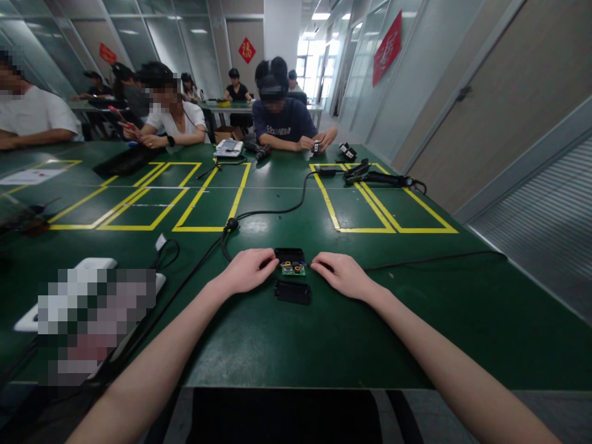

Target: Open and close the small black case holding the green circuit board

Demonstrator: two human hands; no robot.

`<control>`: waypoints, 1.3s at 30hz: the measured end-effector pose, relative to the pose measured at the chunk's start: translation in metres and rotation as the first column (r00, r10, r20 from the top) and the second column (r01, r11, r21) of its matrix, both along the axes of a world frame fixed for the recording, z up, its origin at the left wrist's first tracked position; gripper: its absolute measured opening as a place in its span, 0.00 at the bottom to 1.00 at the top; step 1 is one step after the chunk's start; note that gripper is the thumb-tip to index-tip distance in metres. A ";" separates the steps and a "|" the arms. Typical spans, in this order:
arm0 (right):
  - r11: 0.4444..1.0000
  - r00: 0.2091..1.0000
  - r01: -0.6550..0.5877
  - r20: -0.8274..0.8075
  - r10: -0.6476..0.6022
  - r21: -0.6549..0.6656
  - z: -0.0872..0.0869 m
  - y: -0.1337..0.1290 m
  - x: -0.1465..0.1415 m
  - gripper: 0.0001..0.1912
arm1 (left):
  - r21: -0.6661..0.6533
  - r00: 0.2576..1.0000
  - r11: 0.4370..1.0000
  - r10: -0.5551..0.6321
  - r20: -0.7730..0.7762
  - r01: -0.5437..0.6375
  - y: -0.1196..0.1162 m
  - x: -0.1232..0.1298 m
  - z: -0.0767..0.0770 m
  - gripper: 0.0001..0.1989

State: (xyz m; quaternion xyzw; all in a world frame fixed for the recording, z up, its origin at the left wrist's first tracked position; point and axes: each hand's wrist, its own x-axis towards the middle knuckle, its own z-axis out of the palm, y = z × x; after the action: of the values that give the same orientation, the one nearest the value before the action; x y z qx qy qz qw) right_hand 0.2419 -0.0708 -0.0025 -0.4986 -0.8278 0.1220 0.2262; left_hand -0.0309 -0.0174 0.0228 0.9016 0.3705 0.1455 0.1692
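Head view: fingers (269, 255) flank green circuit board (293, 269) between rectangular black shells (293, 292).

福 (246, 50) on red diamond sign (246, 60), lettering (278, 130) on navy shirt (296, 117) (blurred)

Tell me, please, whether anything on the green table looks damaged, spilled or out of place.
Nothing looks spilled or plainly broken. The one oddity is the circuit board, uncovered between two black casing pieces, with the left hand and right hand at either side; fine damage would be too small to see.
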 end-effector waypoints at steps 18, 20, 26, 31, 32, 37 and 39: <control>0.984 0.992 -0.090 0.068 0.102 -0.156 0.017 -0.018 -0.007 0.19 | -0.146 0.999 0.989 0.002 0.042 0.004 -0.003 0.002 -0.001 0.25; 0.979 0.991 -0.109 0.058 0.120 -0.171 0.019 -0.020 -0.009 0.19 | -0.161 0.999 0.987 -0.011 0.032 0.016 -0.004 0.002 -0.002 0.25; 0.979 0.987 -0.110 0.093 0.127 -0.174 0.017 -0.019 -0.010 0.20 | -0.145 0.999 0.989 -0.019 -0.025 0.015 -0.004 0.004 -0.004 0.25; 0.983 0.988 -0.067 0.128 0.090 -0.174 0.014 -0.016 -0.010 0.20 | -0.077 0.997 0.997 0.006 -0.071 -0.011 -0.003 0.003 -0.004 0.25; 0.982 0.988 -0.064 0.124 0.087 -0.176 0.014 -0.015 -0.010 0.20 | -0.070 0.997 0.997 0.007 -0.083 -0.013 -0.003 0.004 -0.003 0.25; 0.979 0.993 -0.074 0.073 0.089 -0.190 0.015 -0.015 -0.011 0.20 | -0.055 0.992 0.998 0.016 -0.122 -0.023 -0.004 0.004 -0.001 0.25; 0.977 0.994 -0.078 0.054 0.090 -0.197 0.016 -0.016 -0.011 0.20 | -0.053 0.992 0.998 0.011 -0.129 -0.018 -0.005 0.005 -0.001 0.25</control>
State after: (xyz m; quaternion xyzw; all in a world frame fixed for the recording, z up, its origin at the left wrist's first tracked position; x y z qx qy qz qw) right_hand 0.2305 -0.0865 0.0134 -0.4865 -0.8389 0.1964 0.1450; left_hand -0.0264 -0.0220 0.0217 0.9016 0.3909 0.0782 0.1680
